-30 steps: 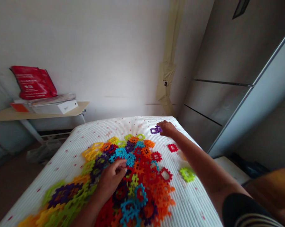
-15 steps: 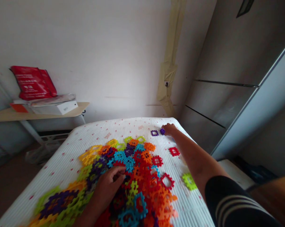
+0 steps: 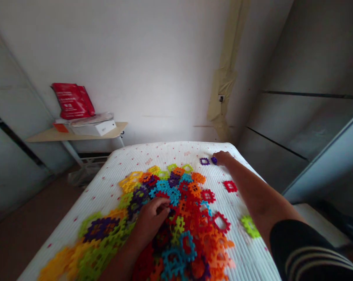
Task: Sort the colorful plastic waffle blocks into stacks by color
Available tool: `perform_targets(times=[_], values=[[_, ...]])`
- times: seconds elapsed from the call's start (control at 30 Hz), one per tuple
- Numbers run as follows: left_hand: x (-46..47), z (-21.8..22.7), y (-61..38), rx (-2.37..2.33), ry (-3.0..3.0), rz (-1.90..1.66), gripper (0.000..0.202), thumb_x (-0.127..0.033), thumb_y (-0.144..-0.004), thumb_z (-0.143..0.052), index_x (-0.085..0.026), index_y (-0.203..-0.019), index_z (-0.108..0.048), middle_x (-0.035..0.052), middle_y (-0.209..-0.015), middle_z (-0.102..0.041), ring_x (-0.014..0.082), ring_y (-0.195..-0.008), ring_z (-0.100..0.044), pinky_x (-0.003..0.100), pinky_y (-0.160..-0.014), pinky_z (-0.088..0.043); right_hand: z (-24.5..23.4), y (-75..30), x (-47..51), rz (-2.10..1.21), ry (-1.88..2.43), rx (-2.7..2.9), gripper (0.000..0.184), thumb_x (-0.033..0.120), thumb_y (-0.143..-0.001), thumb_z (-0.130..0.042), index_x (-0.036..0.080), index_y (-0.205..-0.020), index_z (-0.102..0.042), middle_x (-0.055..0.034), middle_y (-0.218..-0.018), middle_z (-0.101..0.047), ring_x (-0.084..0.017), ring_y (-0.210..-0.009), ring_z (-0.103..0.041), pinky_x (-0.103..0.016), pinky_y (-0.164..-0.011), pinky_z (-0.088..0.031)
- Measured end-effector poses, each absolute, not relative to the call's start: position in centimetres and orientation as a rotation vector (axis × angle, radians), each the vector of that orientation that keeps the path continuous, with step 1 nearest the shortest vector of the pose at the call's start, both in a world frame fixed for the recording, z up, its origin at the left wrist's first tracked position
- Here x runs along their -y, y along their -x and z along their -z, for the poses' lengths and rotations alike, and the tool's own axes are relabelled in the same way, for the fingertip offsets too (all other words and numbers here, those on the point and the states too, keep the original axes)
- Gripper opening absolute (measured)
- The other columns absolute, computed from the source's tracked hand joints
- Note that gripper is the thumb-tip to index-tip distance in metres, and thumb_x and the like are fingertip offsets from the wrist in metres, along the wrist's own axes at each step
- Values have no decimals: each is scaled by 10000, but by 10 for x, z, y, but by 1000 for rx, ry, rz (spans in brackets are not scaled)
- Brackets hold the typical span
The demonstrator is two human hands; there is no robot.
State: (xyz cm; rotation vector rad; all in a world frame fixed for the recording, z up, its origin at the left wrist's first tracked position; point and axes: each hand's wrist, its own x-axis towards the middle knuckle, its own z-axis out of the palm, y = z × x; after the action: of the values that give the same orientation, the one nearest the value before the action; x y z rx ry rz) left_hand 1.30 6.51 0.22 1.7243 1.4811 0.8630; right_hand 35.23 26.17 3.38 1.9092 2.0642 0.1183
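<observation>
A heap of coloured plastic interlocking blocks (image 3: 194, 222) with notched edges covers much of the white quilted sheet (image 3: 153, 156). Over its middle, my left hand (image 3: 153, 214) has thumb and fingers curled together beside red and blue pieces; whatever they hold is hidden. My right arm reaches to the far right of the sheet. There my right hand (image 3: 223, 157) has its fingers closed at a purple block (image 3: 214, 160), partly covered by them. Just left of this block lies a purple square frame block (image 3: 204, 161), apart from the heap.
A red block (image 3: 230, 186) and a lime green block (image 3: 250, 226) lie separately under the right arm's side. At the back left, a small table (image 3: 122, 128) carries a white box (image 3: 101, 127) and a red bag (image 3: 72, 101). A grey cabinet (image 3: 284, 121) stands on the right.
The head view has swung left, so the whole scene sits farther right in the picture. Both hands stay at about the same places over the sheet.
</observation>
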Motion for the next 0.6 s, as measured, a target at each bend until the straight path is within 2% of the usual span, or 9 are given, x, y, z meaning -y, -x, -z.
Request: perform_targets(times=[0.17,0.27,0.43,0.6], values=[[-63,-2,-14,-1466,-1728,-883,266,-258,-707,-552,-182,-924,-685,56,-906,-707,201,-852,-639,285,-790,-474,-31,-352,-260,-130,-1914,-2051,409,204,-766,-592,186,-1175,-581,-164,-1092,-634,-281,-1007,-591,-366,-748,-438],[-62,-1,-14,-1462,-1730,-889,268,-242,-706,-551,-175,-928,-684,56,-906,-704,194,-850,-637,278,-789,-471,-37,-348,-256,-173,-1910,-2082,409,210,-765,-589,207,-1173,-581,-153,-1108,-626,-274,-1038,-566,-381,-786,-417],[-60,-3,-16,-1448,-1732,-919,256,-215,-711,-531,-175,-905,-692,51,-903,-707,185,-855,-638,267,-789,-473,-57,-327,-237,-314,-1894,-2194,446,143,-792,-515,184,-1236,-520,-158,-1248,-549,-287,-1165,-456,-437,-865,-367],[-61,-24,-9,-1417,-1797,-979,255,-242,-772,-493,-200,-905,-707,29,-911,-720,171,-862,-644,254,-796,-474,-64,-291,-175,-393,-1745,-2500,427,148,-772,-527,186,-1198,-532,-127,-1279,-536,-275,-1147,-471,-404,-845,-389]])
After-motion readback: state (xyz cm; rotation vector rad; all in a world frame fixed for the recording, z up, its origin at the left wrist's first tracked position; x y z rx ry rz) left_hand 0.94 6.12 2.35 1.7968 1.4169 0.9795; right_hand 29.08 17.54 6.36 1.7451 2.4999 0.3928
